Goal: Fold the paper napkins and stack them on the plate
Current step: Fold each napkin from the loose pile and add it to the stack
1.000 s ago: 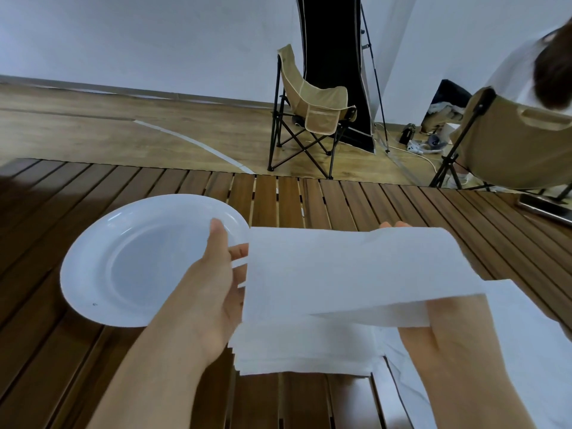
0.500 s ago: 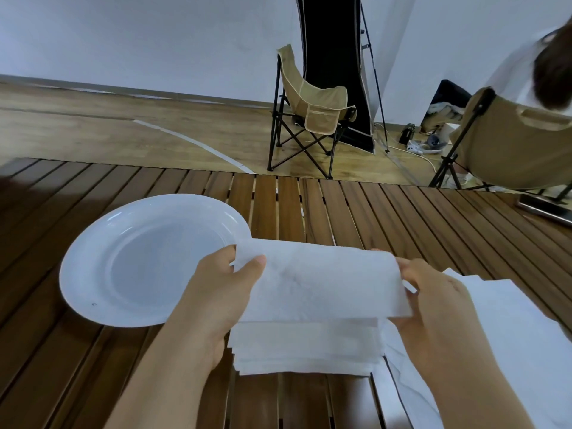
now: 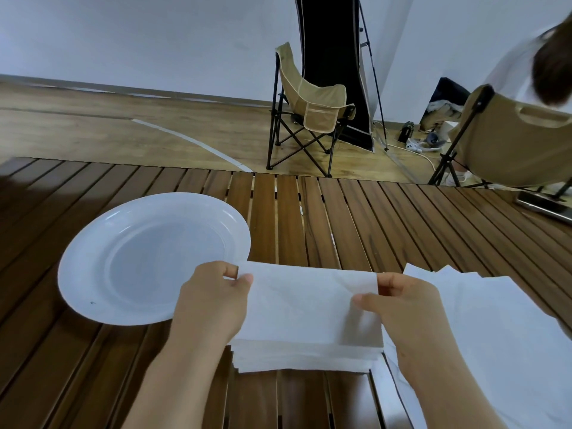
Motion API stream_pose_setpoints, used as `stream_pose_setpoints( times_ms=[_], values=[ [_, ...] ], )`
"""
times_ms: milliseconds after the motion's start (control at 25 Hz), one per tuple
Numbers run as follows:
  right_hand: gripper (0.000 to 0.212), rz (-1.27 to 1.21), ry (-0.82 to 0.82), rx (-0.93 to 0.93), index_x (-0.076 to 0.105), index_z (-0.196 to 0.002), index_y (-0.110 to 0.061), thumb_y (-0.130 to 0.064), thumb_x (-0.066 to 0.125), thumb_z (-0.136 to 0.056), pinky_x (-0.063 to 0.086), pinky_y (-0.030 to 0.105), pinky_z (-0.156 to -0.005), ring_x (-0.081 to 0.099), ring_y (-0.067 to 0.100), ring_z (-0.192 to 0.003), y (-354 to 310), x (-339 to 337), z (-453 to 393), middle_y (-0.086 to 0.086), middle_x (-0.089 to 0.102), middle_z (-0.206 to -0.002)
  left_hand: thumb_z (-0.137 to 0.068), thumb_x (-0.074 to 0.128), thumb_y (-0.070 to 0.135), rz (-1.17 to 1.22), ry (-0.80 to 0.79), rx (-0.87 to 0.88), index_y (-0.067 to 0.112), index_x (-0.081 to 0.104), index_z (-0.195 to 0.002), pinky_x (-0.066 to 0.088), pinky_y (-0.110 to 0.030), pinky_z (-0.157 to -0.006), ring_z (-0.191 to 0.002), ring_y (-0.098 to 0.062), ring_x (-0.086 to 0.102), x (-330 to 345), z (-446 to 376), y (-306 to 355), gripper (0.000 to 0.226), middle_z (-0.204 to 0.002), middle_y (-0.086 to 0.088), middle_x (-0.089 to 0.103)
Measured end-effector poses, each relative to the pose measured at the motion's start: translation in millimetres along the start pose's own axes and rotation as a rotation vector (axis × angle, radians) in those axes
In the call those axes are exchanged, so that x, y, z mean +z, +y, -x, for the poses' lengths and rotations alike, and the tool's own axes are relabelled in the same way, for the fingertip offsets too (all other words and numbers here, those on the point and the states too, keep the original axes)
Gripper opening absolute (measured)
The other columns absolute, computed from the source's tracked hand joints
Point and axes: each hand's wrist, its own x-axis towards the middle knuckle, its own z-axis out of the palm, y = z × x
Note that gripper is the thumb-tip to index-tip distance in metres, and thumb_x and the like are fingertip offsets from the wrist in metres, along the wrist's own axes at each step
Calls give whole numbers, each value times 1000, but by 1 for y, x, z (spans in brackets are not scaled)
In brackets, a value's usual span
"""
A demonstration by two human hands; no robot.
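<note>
A folded white paper napkin (image 3: 305,300), soft and faintly embossed, is pinched at its left end by the left hand (image 3: 213,301) and at its right end by the right hand (image 3: 399,308), thumb over the top in each case. It lies on a stack of folded white napkins (image 3: 305,356) on the slatted dark-brown wooden table (image 3: 356,218). Loose unfolded white sheets (image 3: 501,329) spread to the right. A round, smooth white plate (image 3: 93,258) sits just left, holding no napkins. No writing is legible.
</note>
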Motion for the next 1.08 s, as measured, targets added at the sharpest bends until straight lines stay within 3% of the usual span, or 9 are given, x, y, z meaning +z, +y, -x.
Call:
stream_pose_setpoints(
  times_ms=[160, 360, 480, 560, 640, 760, 880, 1080],
  values=[
    [28, 122, 59, -47, 66, -95, -17, -3, 76, -73, 52, 34, -74, 62, 19, -86, 3, 3, -1, -2, 67, -91, -90, 59, 32, -80, 17, -39, 24, 63, -105, 51, -33, -79, -84, -21, 63, 5, -2, -6, 18, -96, 5, 59],
    [33, 242, 48, -96, 50, -102, -19, -6, 71, -81, 37, 18, -56, 53, 18, -91, 4, 7, -1, -3, 57, -100, -90, 59, 31, -124, 78, -26, 28, 54, -104, 48, -33, -76, -89, -20, 58, 5, -1, -7, 15, -100, 3, 63],
    [20, 396, 102, -138, 56, -104, -16, -3, 60, -88, 38, 24, -65, 54, 20, -93, 5, -3, -4, 2, 58, -104, -90, 59, 27, -102, 95, -23, 26, 47, -108, 41, -29, -69, -81, -15, 52, 5, 0, -7, 21, -99, 2, 60],
    [24, 555, 99, -85, 65, -98, -12, 2, 49, -89, 46, 28, -74, 58, 26, -89, 14, -15, -9, 7, 60, -102, -91, 57, 23, -92, 108, -4, 24, 47, -108, 39, -27, -69, -81, -14, 50, 3, 1, -6, 20, -98, 2, 58],
    [27, 798, -32, 33, 66, -102, -16, -2, 45, -91, 49, 34, -87, 59, 25, -96, 27, -21, -16, 5, 59, -106, -92, 56, 23, -112, 123, 35, 24, 50, -107, 39, -26, -73, -87, -14, 49, 2, 3, -4, 16, -101, 4, 56],
    [32, 1048, -277, 89, 62, -110, -22, -6, 43, -92, 42, 36, -103, 54, 21, -106, 43, -16, -23, -1, 56, -118, -93, 54, 23, -125, 116, 88, 26, 57, -106, 35, -23, -79, -93, -8, 46, 3, 4, -3, 14, -105, 8, 54],
    [28, 1011, -283, 100, 62, -103, -21, -4, 44, -89, 45, 35, -99, 52, 19, -94, 44, -14, -24, 0, 58, -112, -94, 52, 23, -106, 80, 120, 26, 59, -108, 31, -18, -78, -94, -3, 43, 6, 5, -3, 16, -106, 12, 52],
    [20, 922, -264, 65, 61, -99, -12, -12, 42, -91, 52, 37, -87, 62, 25, -96, 40, -12, -19, 4, 60, -93, -94, 53, 24, -82, 60, 121, 27, 58, -110, 31, -18, -79, -96, -3, 43, 6, 5, -3, 17, -116, 12, 56]
  ],
)
